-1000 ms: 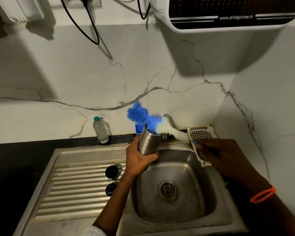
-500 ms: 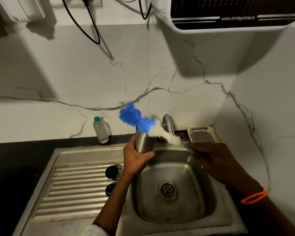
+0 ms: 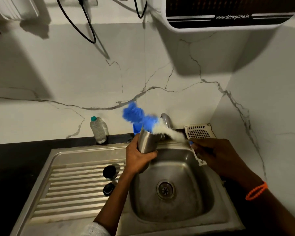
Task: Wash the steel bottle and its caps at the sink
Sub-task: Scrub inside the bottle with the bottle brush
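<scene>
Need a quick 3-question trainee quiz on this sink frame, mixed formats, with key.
1. True or false: the left hand grips the steel bottle.
2. Where do the two black caps lie? A) in the basin B) on the drainboard C) on the counter
3. Fill in: the right hand holds the handle of a blue and white ____ by the bottle's mouth.

Key: 1 true; 2 B; 3 brush
</scene>
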